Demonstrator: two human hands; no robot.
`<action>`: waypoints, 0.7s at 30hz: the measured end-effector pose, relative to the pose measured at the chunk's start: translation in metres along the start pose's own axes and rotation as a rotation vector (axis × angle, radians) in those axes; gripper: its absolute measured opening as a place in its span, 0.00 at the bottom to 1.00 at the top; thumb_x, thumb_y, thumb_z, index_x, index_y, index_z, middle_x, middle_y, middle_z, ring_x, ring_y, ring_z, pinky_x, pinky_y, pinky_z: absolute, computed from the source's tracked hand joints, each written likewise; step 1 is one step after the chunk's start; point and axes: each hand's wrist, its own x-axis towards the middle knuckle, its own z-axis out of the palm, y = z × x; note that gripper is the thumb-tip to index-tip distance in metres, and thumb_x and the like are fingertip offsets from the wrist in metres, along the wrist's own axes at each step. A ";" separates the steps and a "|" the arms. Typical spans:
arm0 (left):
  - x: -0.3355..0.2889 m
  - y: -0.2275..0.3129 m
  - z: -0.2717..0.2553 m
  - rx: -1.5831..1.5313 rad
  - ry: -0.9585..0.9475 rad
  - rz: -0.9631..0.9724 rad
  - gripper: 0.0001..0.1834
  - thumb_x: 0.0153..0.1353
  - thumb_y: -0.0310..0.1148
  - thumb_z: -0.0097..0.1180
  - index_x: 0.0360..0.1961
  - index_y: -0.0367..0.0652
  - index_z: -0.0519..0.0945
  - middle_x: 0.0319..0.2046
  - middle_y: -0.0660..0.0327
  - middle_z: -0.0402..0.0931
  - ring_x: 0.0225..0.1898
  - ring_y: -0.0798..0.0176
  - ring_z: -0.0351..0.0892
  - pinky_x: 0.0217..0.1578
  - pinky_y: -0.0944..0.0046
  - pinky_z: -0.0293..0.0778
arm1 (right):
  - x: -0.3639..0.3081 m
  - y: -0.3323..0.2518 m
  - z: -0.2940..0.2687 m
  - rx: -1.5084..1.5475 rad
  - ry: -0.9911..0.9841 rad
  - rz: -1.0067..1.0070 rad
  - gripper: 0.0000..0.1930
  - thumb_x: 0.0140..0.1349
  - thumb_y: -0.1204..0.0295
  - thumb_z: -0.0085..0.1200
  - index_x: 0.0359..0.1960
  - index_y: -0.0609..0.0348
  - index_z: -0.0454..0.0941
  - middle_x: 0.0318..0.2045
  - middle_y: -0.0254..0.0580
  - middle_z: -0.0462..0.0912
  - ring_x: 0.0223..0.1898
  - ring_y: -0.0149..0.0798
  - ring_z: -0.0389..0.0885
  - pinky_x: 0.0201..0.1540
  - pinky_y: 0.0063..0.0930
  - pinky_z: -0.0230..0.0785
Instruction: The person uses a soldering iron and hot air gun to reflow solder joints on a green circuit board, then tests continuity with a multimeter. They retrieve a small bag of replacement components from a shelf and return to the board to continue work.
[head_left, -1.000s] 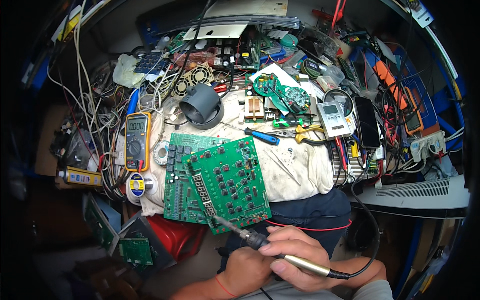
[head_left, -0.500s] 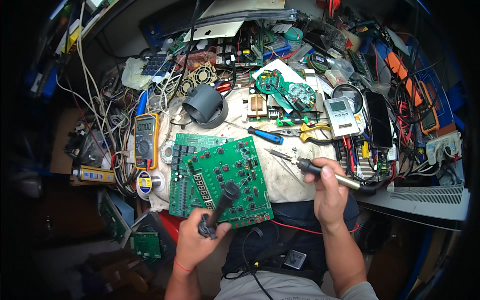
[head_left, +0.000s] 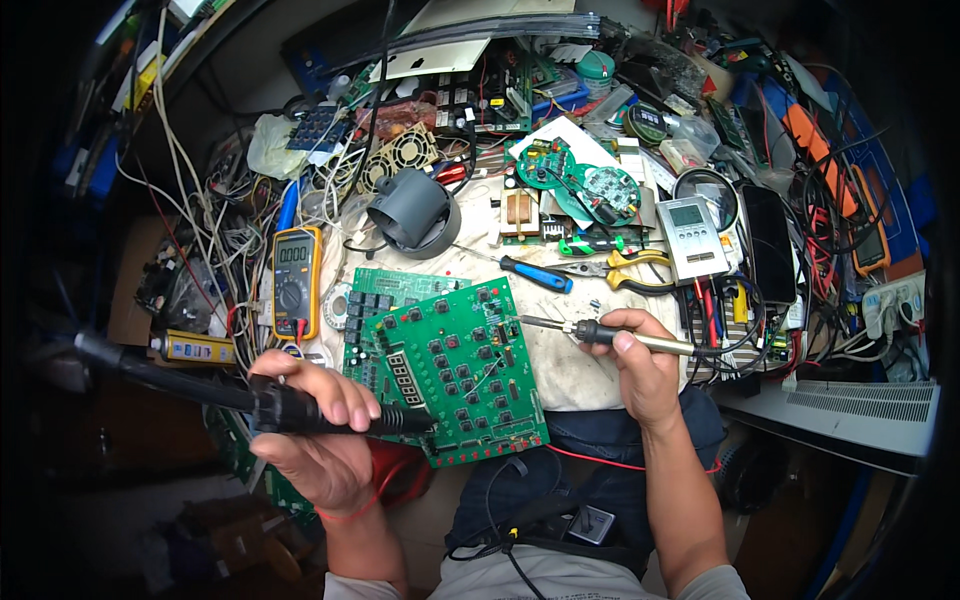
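My left hand (head_left: 325,465) is closed round a long black stick-like tool (head_left: 180,380) with a ribbed end, whose exact kind I cannot make out. It is held nearly level, its ribbed end over the lower left of a green circuit board (head_left: 515,385) with black buttons and a digit display. Under that board lies a second green board (head_left: 400,288), partly covered. In my right hand (head_left: 645,375) is a soldering iron (head_left: 592,332), its tip pointing left, close to the top board's right edge. Its cable runs off to the right.
A yellow multimeter (head_left: 296,280) stands left of the boards. Behind them are a grey pipe fitting (head_left: 405,215), a blue screwdriver (head_left: 540,274) and yellow-handled pliers (head_left: 638,272). A silver meter (head_left: 690,240) and a dark phone (head_left: 768,240) lie right, amid cables.
My left hand has swung left with the black tool, which has turned from upright to nearly level. The soldering iron has moved slightly left toward the board.
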 end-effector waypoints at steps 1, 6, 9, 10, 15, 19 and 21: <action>0.005 -0.002 0.004 -0.042 0.027 0.019 0.41 0.66 0.69 0.54 0.59 0.41 0.66 0.26 0.63 0.69 0.24 0.65 0.72 0.28 0.62 0.74 | 0.000 0.000 0.000 0.017 0.003 0.000 0.16 0.70 0.69 0.54 0.53 0.70 0.75 0.37 0.46 0.82 0.41 0.37 0.83 0.56 0.44 0.80; 0.019 -0.018 0.023 -0.180 0.153 0.075 0.42 0.67 0.72 0.50 0.61 0.42 0.68 0.26 0.65 0.67 0.24 0.66 0.68 0.28 0.62 0.70 | 0.002 -0.001 -0.002 0.099 -0.019 -0.016 0.15 0.70 0.70 0.55 0.51 0.70 0.77 0.42 0.49 0.86 0.42 0.34 0.84 0.53 0.32 0.78; 0.024 -0.029 0.031 -0.170 0.196 0.125 0.43 0.67 0.74 0.47 0.61 0.44 0.67 0.26 0.66 0.67 0.23 0.67 0.67 0.28 0.63 0.69 | 0.005 -0.001 -0.003 0.015 -0.025 -0.026 0.15 0.69 0.71 0.55 0.51 0.70 0.78 0.41 0.48 0.86 0.42 0.33 0.84 0.52 0.31 0.77; 0.025 -0.031 0.033 -0.207 0.193 0.148 0.43 0.67 0.74 0.46 0.61 0.44 0.67 0.26 0.66 0.67 0.23 0.67 0.67 0.28 0.63 0.69 | 0.006 -0.001 -0.003 -0.030 -0.027 -0.036 0.14 0.69 0.71 0.56 0.50 0.69 0.79 0.40 0.47 0.87 0.41 0.33 0.84 0.51 0.30 0.77; 0.028 -0.041 0.040 -0.156 0.207 0.189 0.44 0.66 0.75 0.46 0.62 0.44 0.66 0.26 0.64 0.67 0.23 0.66 0.68 0.28 0.61 0.70 | 0.006 -0.002 -0.003 -0.131 -0.013 -0.040 0.14 0.67 0.71 0.56 0.49 0.68 0.80 0.38 0.45 0.87 0.40 0.32 0.84 0.48 0.27 0.76; 0.029 -0.047 0.043 -0.124 0.210 0.199 0.44 0.67 0.74 0.46 0.62 0.44 0.66 0.26 0.64 0.68 0.23 0.66 0.68 0.28 0.60 0.71 | 0.006 -0.001 -0.004 -0.149 -0.008 -0.040 0.14 0.67 0.71 0.56 0.49 0.68 0.81 0.37 0.44 0.87 0.40 0.31 0.84 0.46 0.26 0.76; 0.029 -0.049 0.044 -0.116 0.208 0.200 0.44 0.67 0.74 0.46 0.63 0.44 0.66 0.26 0.63 0.68 0.23 0.65 0.68 0.28 0.60 0.71 | 0.006 0.000 -0.004 -0.161 -0.012 -0.039 0.14 0.67 0.71 0.56 0.49 0.68 0.81 0.37 0.44 0.87 0.39 0.30 0.84 0.46 0.26 0.76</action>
